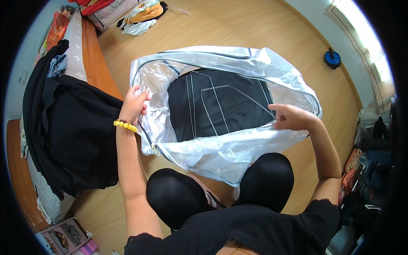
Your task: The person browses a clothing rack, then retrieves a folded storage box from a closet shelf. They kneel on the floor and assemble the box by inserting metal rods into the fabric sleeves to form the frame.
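Observation:
A translucent storage bag [204, 155] with a fine grid pattern and a dark-edged zip opening stands unzipped on the floor in front of my knees. Inside lies a black folded fabric piece [182, 102], with thin light wire-like lines across its top. My left hand [135, 105], a yellow bead bracelet at its wrist, is closed on the bag's left rim. At the right end of the front rim, my right hand [289, 117] has its fingers curled at the bag's edge, the index finger pointing left. A zip pull [155, 149] hangs at the front left corner.
A black garment [80, 131] drapes over the bed edge [90, 55] at my left. Clothes and a yellow plush-like item [146, 13] lie at the far left. A blue wheel [332, 59] sits by the right wall. Piled clothes [352, 168] lie at the right.

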The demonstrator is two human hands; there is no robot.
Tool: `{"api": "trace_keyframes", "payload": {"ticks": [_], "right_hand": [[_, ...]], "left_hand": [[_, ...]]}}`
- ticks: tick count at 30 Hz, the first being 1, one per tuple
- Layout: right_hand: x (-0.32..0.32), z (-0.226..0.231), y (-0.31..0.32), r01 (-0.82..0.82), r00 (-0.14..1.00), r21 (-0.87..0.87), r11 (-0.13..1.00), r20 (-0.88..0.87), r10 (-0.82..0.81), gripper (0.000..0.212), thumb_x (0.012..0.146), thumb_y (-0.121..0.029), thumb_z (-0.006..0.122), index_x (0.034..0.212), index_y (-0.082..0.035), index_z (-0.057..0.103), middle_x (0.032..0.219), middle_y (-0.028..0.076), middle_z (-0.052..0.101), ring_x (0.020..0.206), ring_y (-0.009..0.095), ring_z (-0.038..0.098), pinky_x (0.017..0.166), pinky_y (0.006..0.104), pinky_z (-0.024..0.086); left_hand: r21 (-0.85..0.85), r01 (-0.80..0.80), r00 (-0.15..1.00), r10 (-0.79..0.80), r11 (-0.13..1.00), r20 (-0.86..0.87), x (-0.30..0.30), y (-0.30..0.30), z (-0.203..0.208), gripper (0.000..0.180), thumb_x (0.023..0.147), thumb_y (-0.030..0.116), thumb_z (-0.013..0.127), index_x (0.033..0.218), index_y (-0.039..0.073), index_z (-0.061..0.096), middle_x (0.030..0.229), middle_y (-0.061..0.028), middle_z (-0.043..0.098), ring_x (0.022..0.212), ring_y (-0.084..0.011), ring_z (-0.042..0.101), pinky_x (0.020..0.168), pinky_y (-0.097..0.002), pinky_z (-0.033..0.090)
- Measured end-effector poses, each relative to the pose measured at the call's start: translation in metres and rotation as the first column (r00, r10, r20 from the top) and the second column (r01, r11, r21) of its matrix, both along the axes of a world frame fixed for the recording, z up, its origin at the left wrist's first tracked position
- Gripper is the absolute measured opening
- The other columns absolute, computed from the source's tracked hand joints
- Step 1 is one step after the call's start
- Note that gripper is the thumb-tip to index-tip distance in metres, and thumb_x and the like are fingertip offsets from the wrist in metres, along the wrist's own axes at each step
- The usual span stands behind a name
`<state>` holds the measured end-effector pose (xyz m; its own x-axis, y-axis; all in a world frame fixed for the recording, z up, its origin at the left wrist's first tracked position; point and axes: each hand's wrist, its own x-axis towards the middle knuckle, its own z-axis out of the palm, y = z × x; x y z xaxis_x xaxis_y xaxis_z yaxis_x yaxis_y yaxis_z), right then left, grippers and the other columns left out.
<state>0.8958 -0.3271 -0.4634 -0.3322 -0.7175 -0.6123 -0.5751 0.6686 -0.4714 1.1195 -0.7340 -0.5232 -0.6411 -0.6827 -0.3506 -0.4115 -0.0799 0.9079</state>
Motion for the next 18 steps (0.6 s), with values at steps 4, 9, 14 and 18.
{"api": "trace_keyframes", "payload": {"ticks": [4,9,14,18], "right_hand": [[0.019,0.002,0.01,-0.095,0.977,-0.028,0.995,-0.195,0.088,0.049,0.079,-0.024,0.072,0.117,0.004,0.058,0.089,0.02,0.067,0.08,0.031,0.065,0.072,0.0339,0.051],[0.027,0.043,0.013,-0.06,0.97,-0.114,0.992,-0.243,0.03,0.033,0.078,-0.022,0.071,0.099,0.003,0.068,0.089,0.021,0.068,0.085,0.034,0.066,0.075,0.0364,0.051],[0.035,0.064,0.022,-0.043,0.948,-0.217,0.975,-0.316,-0.028,0.027,0.079,-0.022,0.072,0.093,0.001,0.07,0.084,0.02,0.068,0.078,0.032,0.066,0.07,0.0355,0.051],[0.037,0.062,0.029,-0.184,0.945,-0.244,0.952,-0.312,0.103,0.022,0.082,-0.022,0.069,0.086,-0.001,0.07,0.077,0.016,0.067,0.072,0.03,0.065,0.065,0.036,0.05]], "left_hand": [[0.216,0.098,0.995,-0.098,0.971,-0.011,0.012,-0.021,-0.004,0.024,0.094,0.02,0.057,0.108,0.001,0.058,0.07,-0.0014,0.054,0.053,-0.0041,0.045,0.043,-0.0203,0.039],[0.347,0.021,0.96,0.079,0.938,-0.27,0.007,-0.004,0.02,0.025,0.095,0.017,0.054,0.11,-0.002,0.055,0.068,0.0011,0.046,0.05,-0.0058,0.04,0.044,-0.0203,0.036],[0.195,0.069,0.938,0.003,0.978,-0.345,0.003,0.005,0.04,0.021,0.096,0.014,0.051,0.108,-0.002,0.056,0.065,0.0026,0.045,0.046,-0.0042,0.037,0.041,-0.0197,0.033],[0.047,0.092,0.958,-0.076,0.995,-0.278,0.001,0.009,0.043,0.024,0.098,0.014,0.049,0.113,-0.002,0.057,0.06,0.0073,0.039,0.042,0.0004,0.03,0.039,-0.0168,0.025]]}}
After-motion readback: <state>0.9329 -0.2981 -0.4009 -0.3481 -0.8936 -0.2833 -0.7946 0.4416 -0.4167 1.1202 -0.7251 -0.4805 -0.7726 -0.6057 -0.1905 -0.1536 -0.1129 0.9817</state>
